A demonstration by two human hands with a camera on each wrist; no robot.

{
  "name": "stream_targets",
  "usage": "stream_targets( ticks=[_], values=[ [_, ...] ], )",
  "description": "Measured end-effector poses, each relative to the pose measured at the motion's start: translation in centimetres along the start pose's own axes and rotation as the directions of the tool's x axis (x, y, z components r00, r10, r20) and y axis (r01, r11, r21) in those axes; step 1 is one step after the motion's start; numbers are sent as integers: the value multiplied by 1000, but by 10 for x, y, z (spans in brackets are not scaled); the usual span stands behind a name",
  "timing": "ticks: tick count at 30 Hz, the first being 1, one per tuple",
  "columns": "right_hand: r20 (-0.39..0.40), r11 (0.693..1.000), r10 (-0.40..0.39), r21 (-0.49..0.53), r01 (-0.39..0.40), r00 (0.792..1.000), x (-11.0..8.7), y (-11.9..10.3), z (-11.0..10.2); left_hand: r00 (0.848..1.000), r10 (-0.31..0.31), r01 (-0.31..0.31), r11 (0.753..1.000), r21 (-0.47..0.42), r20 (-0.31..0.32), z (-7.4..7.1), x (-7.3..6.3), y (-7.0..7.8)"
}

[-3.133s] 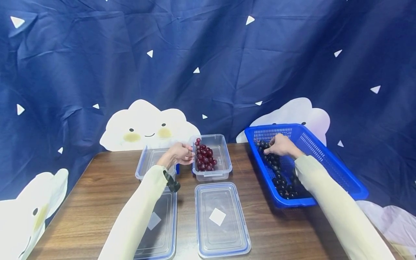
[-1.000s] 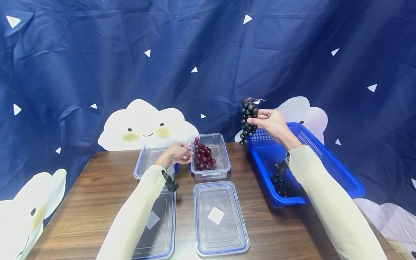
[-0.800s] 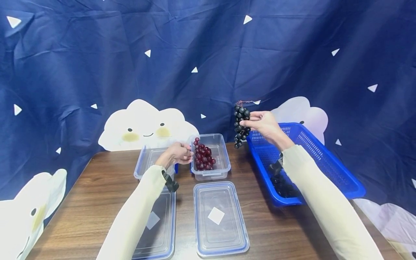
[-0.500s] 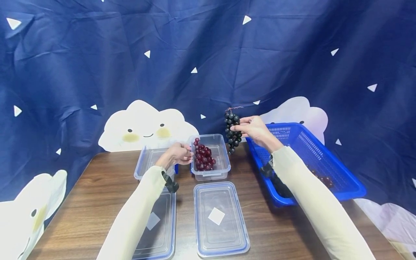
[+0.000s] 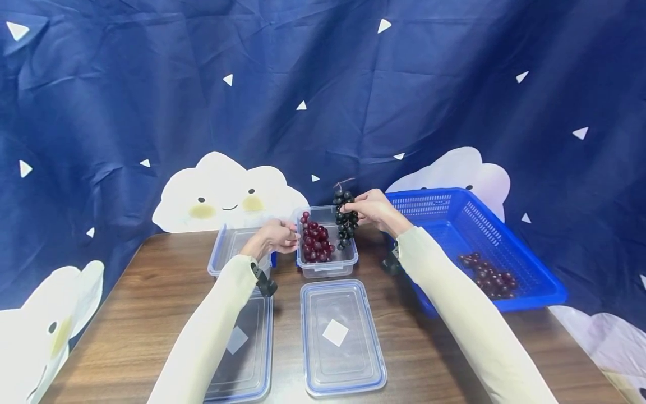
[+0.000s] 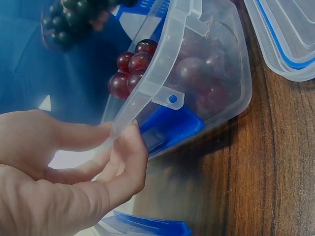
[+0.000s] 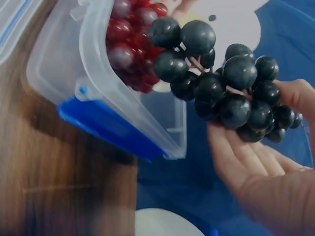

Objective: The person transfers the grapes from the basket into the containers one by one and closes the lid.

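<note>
My right hand (image 5: 377,209) holds a bunch of black grapes (image 5: 345,221) by its side, thumb against fingers. It hangs upright, stem on top, over the right part of a clear plastic food container (image 5: 328,269). In the right wrist view the black grapes (image 7: 231,93) lie between thumb and fingers, apart from the container wall (image 7: 96,54). A bunch of red grapes (image 5: 316,244) lies along the container's left side. On that side, my left hand (image 5: 276,238) pinches the container's rim (image 6: 147,91) between thumb and fingers, as the left wrist view shows.
A second clear container (image 5: 222,252) stands to the left, partly behind my left hand. Two clear lids, one right (image 5: 345,359) and one left (image 5: 249,370), lie in front. At right, a blue basket (image 5: 542,294) holds more red grapes (image 5: 489,278); my right sleeve hides part of it.
My right hand has lifted the black grapes out of the blue basket and carried them left and then down to the container. My left hand has stayed at the container's rim.
</note>
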State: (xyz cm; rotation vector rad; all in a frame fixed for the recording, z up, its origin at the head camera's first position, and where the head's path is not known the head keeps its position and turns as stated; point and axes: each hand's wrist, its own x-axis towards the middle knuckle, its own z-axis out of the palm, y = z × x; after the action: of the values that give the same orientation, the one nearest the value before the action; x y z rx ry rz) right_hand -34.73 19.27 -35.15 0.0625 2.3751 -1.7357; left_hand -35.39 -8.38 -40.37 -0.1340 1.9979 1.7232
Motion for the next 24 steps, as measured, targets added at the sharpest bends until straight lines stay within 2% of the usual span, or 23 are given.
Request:
stream_targets(
  ticks=[4, 8, 15, 19, 24],
  values=[
    [-6, 999, 34, -19, -34, 999, 2, 3, 14, 1000, 7, -7, 1000, -14, 5, 0, -1, 1],
    [-30, 991, 52, -123, -55, 998, 3, 7, 25, 1000, 6, -6, 1000, -15, 3, -1, 0, 0],
    [-66, 969, 29, -243, -45, 997, 4, 11, 36, 1000, -9, 9, 1000, -8, -11, -1, 4, -1],
    [-79, 938, 9, -344, -36, 997, 4, 9, 40, 1000, -10, 10, 1000, -11, -13, -1, 4, 0],
    [-91, 867, -17, -497, -30, 996, 3, 6, 46, 1000, -4, 4, 1000, -9, -12, -1, 1, 0]
  ],
)
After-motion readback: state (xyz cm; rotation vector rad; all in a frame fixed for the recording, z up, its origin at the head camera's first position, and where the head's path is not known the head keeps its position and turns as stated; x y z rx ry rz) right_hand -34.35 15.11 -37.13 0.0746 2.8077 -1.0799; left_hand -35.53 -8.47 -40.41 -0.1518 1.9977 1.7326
